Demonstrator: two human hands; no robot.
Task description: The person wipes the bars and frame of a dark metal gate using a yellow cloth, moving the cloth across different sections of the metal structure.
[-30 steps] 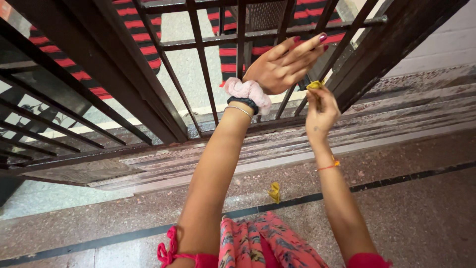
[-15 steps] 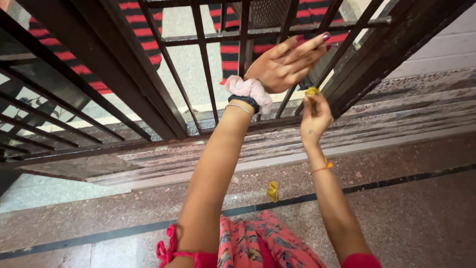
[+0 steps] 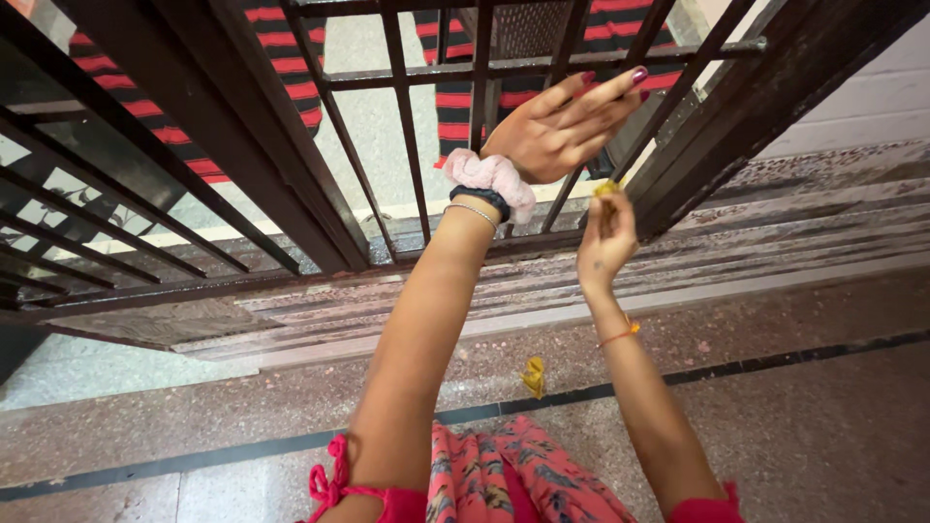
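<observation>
The fingers [image 3: 599, 97] of the left hand [image 3: 557, 126] lie stretched out and pressed close together, their dark red nails pointing up and to the right, laid against the dark brown metal bar gate [image 3: 407, 126] near where a horizontal rail [image 3: 542, 63] crosses the upright bars; they grip nothing that can be seen. On the left wrist sit a fluffy pale pink fabric scrunchie [image 3: 489, 177], a black band [image 3: 477, 198] just below it and a thin silver bracelet [image 3: 471, 211]. The right hand [image 3: 605, 237] is raised just below and to the right of the left, its fingertips bunched together and pinching a small crumpled yellow scrap [image 3: 607, 188], held up close to a slanting bar of the gate; whether the scrap touches the bar cannot be told. A thin orange thread [image 3: 620, 334] circles the right wrist. A second small yellow crumpled scrap [image 3: 534, 376] lies on the speckled reddish-brown stone floor [image 3: 775, 407], just beside a dark inlaid strip [image 3: 736, 368] and well below both hands. Behind the bars hangs red-and-black striped cloth [image 3: 281, 68]. At the bottom edge shows coral pink patterned fabric clothing [image 3: 504, 475], between the two forearms.
</observation>
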